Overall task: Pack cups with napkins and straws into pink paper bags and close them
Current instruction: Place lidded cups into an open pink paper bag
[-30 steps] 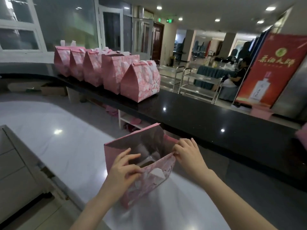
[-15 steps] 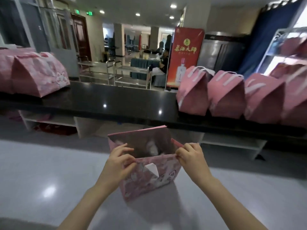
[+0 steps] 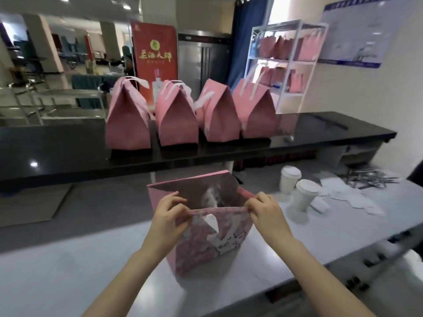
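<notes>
An open pink paper bag (image 3: 217, 243) with a cartoon print stands on the pale counter (image 3: 68, 271) in front of me. My left hand (image 3: 167, 216) pinches the left end of its near top edge. My right hand (image 3: 265, 213) pinches the right end of the same edge. Something pale shows inside the bag, too dim to name. Two white lidded cups (image 3: 297, 188) stand on the counter to the right of the bag. White napkins (image 3: 352, 197) and a pile of wrapped straws (image 3: 368, 178) lie beyond the cups.
Several closed pink bags (image 3: 176, 120) with white handles stand in a row on the raised black ledge (image 3: 320, 131) behind. A white shelf rack (image 3: 288, 58) at the back right holds more pink bags. A red poster (image 3: 155, 58) stands behind the ledge.
My view has swung to the right, from the left row of bags to the right row, the cups and the napkins. Both hands have kept their pinch on the bag's top edge.
</notes>
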`<state>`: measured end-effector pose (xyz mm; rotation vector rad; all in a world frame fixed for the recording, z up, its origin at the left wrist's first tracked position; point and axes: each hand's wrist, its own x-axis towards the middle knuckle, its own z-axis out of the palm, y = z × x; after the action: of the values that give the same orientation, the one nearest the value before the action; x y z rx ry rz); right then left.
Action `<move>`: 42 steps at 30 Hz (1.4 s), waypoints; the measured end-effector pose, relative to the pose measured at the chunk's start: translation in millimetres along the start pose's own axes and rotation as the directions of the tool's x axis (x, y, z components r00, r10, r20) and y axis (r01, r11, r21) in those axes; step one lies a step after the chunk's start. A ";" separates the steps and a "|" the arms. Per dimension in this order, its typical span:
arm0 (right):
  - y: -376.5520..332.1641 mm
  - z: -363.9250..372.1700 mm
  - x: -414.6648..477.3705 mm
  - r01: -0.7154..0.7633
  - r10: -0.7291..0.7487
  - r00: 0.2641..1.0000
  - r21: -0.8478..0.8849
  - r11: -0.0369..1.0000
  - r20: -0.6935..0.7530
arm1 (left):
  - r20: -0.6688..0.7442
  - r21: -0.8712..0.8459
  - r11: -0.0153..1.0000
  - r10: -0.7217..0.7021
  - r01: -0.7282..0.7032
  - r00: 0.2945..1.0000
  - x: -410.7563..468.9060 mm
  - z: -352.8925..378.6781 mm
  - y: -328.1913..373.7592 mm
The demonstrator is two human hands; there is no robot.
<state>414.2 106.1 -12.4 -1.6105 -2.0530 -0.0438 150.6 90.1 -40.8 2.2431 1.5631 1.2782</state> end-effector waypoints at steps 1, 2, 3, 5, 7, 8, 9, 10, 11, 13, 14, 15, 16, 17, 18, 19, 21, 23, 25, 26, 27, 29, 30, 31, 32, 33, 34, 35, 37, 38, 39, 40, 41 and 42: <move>15.7 -2.6 2.6 -0.019 0.019 1.000 0.005 1.000 -0.006 | 0.000 -0.011 1.000 0.002 -0.002 1.000 9.4 14.9 5.7; 30.6 -4.5 6.4 -0.036 0.036 0.999 0.014 0.999 -0.015 | -0.004 -0.022 1.000 0.007 -0.007 1.000 18.9 29.2 10.5; 44.6 -6.1 11.2 -0.049 0.049 0.998 0.024 0.999 -0.025 | -0.010 -0.032 0.999 0.014 -0.014 1.000 28.3 42.6 14.5; 71.9 -7.7 23.9 -0.054 0.056 0.997 0.035 0.998 -0.047 | -0.018 -0.039 0.999 0.031 -0.031 0.999 48.2 67.5 20.7; 96.6 -8.4 39.6 -0.042 0.044 0.997 0.042 0.998 -0.057 | -0.028 -0.042 0.998 0.050 -0.051 0.998 68.0 88.8 25.4; 108.7 -8.4 49.6 -0.035 0.038 0.998 0.054 0.998 -0.053 | -0.037 -0.047 0.998 0.051 -0.052 0.998 78.0 98.8 27.5; 120.3 -8.4 60.3 -0.028 0.031 0.998 0.064 0.998 -0.048 | -0.046 -0.048 0.998 0.045 -0.047 0.998 87.4 108.0 29.4; 131.4 -8.0 71.3 -0.020 0.023 0.999 0.064 0.998 -0.042 | -0.054 -0.044 0.998 0.037 -0.040 0.998 95.7 116.8 31.3; 141.9 -7.0 81.7 -0.015 0.017 0.999 0.061 0.998 -0.035 | -0.059 -0.037 0.999 0.029 -0.031 0.998 103.3 125.2 32.6; 160.1 -4.9 99.9 0.006 -0.005 1.000 0.071 0.997 -0.022 | -0.069 -0.025 1.000 0.012 -0.014 0.998 117.6 140.0 34.0; 168.9 -3.5 107.5 0.025 -0.023 1.000 0.081 0.996 -0.022 | -0.070 -0.022 1.000 0.003 -0.004 0.998 124.7 146.4 35.3; 177.3 -2.2 113.8 0.038 -0.036 0.999 0.088 0.995 -0.025 | -0.068 -0.017 1.000 -0.004 0.003 0.998 131.1 152.2 37.2; 185.6 -0.9 119.9 0.049 -0.046 0.998 0.095 0.994 -0.031 | -0.066 -0.010 1.000 -0.010 0.009 0.998 137.3 157.8 39.0; 193.6 0.6 125.3 0.062 -0.058 0.998 0.105 0.993 -0.039 | -0.069 0.002 1.000 -0.016 0.016 0.997 142.7 162.9 40.5; 201.0 1.9 130.1 0.077 -0.073 0.996 0.119 0.990 -0.046 | -0.076 0.018 0.999 -0.025 0.026 0.997 147.4 167.3 42.3; 207.3 2.4 134.6 0.095 -0.089 0.995 0.133 0.987 -0.050 | -0.083 0.033 0.999 -0.037 0.040 0.996 151.1 170.8 44.9; 220.0 2.8 141.8 0.137 -0.130 0.990 0.152 0.979 -0.054 | -0.087 0.059 0.996 -0.064 0.070 0.994 154.6 176.8 52.9; 231.8 2.1 147.3 0.186 -0.180 0.982 0.193 0.963 -0.052 | -0.100 0.080 0.991 -0.095 0.103 0.991 154.1 181.6 62.9; 242.6 -1.1 148.7 0.221 -0.210 0.975 0.286 0.932 -0.071 | -0.122 0.094 0.983 -0.146 0.158 0.982 150.2 184.8 73.9; 249.5 -3.0 148.3 0.242 -0.219 0.970 0.334 0.911 -0.107 | -0.138 0.101 0.977 -0.175 0.189 0.975 146.9 186.2 79.6; 258.2 -4.7 147.4 0.264 -0.224 0.963 0.368 0.892 -0.147 | -0.163 0.111 0.969 -0.203 0.222 0.966 142.2 188.1 85.6; 281.5 -6.4 147.0 0.264 -0.219 0.963 0.385 0.884 -0.158 | -0.233 0.120 0.944 -0.275 0.308 0.933 132.1 192.4 97.9; 295.8 -6.3 147.8 0.241 -0.214 0.970 0.368 0.898 -0.114 | -0.266 0.116 0.927 -0.316 0.356 0.911 127.3 194.8 104.1; 311.4 -4.8 148.9 0.212 -0.211 0.977 0.329 0.920 -0.041 | -0.289 0.115 0.912 -0.350 0.395 0.891 123.1 197.6 110.2; 327.1 -2.0 150.2 0.186 -0.209 0.976 0.270 0.945 0.058 | -0.304 0.121 0.897 -0.373 0.424 0.877 119.8 200.3 115.8; 341.5 1.1 151.1 0.167 -0.202 0.964 0.196 0.966 0.174 | -0.311 0.135 0.884 -0.391 0.448 0.866 117.3 202.5 120.7; 353.9 3.7 151.7 0.154 -0.182 0.940 0.118 0.981 0.289 | -0.313 0.152 0.870 -0.407 0.468 0.858 115.6 204.5 125.5; 363.8 5.7 151.6 0.149 -0.156 0.909 0.050 0.988 0.387 | -0.312 0.171 0.859 -0.418 0.483 0.853 114.2 206.4 130.0; 378.9 9.8 150.4 0.155 -0.125 0.849 -0.016 0.988 0.513 | -0.304 0.209 0.849 -0.415 0.486 0.857 110.5 212.2 139.5; 384.3 12.3 149.9 0.165 -0.125 0.824 -0.024 0.986 0.552 | -0.307 0.229 0.848 -0.403 0.478 0.862 108.5 215.2 144.2; 388.4 14.9 148.9 0.178 -0.130 0.801 -0.025 0.984 0.584 | -0.317 0.250 0.846 -0.388 0.471 0.865 105.5 217.6 148.3; 392.0 17.0 147.8 0.182 -0.135 0.785 -0.017 0.983 0.605 | -0.331 0.276 0.843 -0.367 0.461 0.869 102.0 219.5 152.8; 395.1 18.4 146.9 0.176 -0.140 0.781 0.000 0.984 0.609 | -0.342 0.311 0.842 -0.334 0.441 0.878 98.8 221.0 156.5; 398.1 18.7 145.9 0.168 -0.146 0.785 0.020 0.986 0.602 | -0.341 0.353 0.837 -0.301 0.418 0.891 96.1 222.2 160.5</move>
<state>748.0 358.7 -82.3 -1.6032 -2.6756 0.4360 429.2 172.1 -43.0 1.8718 2.4341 1.2708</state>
